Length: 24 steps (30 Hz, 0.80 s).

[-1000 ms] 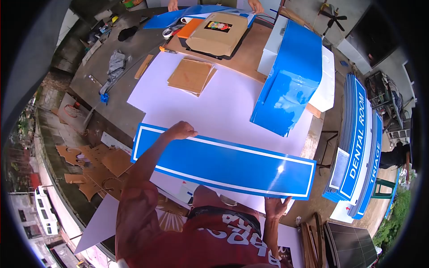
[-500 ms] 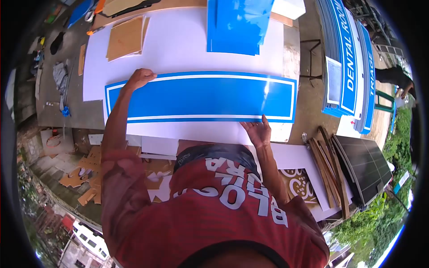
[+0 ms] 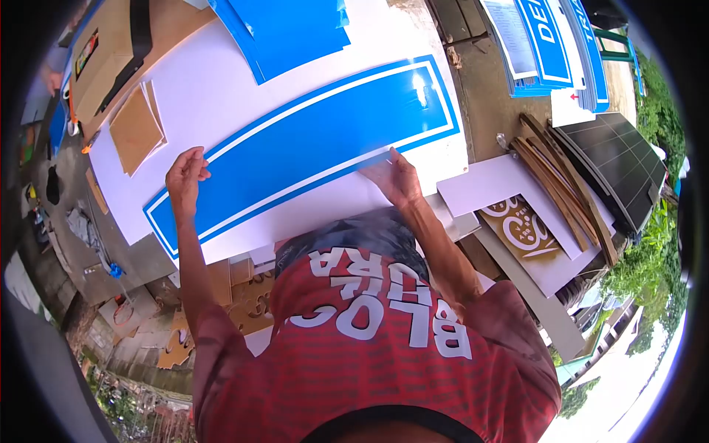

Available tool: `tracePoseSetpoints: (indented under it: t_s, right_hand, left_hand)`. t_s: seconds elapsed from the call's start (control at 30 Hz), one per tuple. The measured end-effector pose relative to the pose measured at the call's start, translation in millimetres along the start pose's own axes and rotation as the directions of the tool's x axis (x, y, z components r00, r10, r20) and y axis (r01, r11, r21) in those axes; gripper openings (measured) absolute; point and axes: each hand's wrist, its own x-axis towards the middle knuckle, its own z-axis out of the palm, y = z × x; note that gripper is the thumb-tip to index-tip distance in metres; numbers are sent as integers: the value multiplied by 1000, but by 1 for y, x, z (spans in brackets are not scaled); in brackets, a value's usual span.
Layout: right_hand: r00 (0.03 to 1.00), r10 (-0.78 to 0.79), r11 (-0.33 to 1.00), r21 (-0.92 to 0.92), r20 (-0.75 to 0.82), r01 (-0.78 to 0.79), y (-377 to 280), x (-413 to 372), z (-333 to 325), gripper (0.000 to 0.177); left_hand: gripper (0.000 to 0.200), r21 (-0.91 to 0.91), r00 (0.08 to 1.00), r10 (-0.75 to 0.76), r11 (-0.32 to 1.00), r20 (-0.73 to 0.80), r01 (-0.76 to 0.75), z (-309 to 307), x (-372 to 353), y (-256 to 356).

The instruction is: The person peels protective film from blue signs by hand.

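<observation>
A long blue sign panel (image 3: 310,140) with a white border line lies slanted across the white sheet (image 3: 244,240) on the work table. My left hand (image 3: 186,177) is over the panel's left end, fingers loosely bent and apart, with nothing visible in them. At the near long edge, right of the middle, my right hand (image 3: 399,181) has its thumb up and its fingers spread. Those fingers are slightly blurred and overlap the panel's edge.
Blue sheets (image 3: 288,44) and brown cardboard pieces (image 3: 138,129) lie on the table's far side. To the right are stacked lettered signs (image 3: 543,44), wooden strips (image 3: 554,188), a dark panel (image 3: 617,162) and a stencil-like brown board (image 3: 521,229). Cut cardboard scraps (image 3: 247,303) lie below.
The view has turned, so the panel now appears slanted, its right end higher. My left hand has left the panel's far edge and come toward its left end. My right hand stays by the near edge.
</observation>
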Motion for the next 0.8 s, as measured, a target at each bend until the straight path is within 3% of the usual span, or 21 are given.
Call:
tracePoseSetpoints:
  t_s: [0.07,0.13,0.23,0.3,0.33,0.43,0.47,0.53,0.63,0.73,0.8]
  right_hand:
    - [999,-38,999,23,-20,39,8,-3,-2,46]
    - [997,-74,997,16,-21,75,13,-4,-3,48]
    - [990,-138,990,12,-16,138,26,-3,-10,49]
    - [977,-215,977,11,14,214,34,2,-15,51]
    - [984,-167,978,138,61,157,35,5,-19,61]
    - [953,-259,943,254,158,215,43,4,-10,59]
    - [937,-331,937,153,112,313,45,2,-2,57]
    - [910,-382,921,153,159,359,46,-3,4,55]
    - [874,-434,898,177,217,402,43,-15,20,47]
    - [844,-464,885,167,269,434,33,-29,35,42]
    - [833,-515,856,168,201,489,25,-44,61,33]
  left_hand:
    - [30,-164,992,-36,985,120,56,7,-18,-7]
    - [30,-240,956,-141,949,256,204,16,-46,-11]
    - [32,-151,906,-201,950,373,273,18,-84,-14]
    - [34,-115,916,-186,964,356,240,12,-89,-21]
    - [34,-99,923,-176,970,343,222,9,-90,-22]
    - [34,42,982,82,995,172,-91,13,-62,-6]
    - [37,124,970,186,971,158,-206,15,-45,3]
    - [42,250,864,482,827,145,-503,29,-4,12]
    - [48,241,819,502,789,277,-565,57,46,40]
    - [50,125,782,317,887,537,-445,72,56,90]
    - [51,44,715,393,860,578,-508,78,68,107]
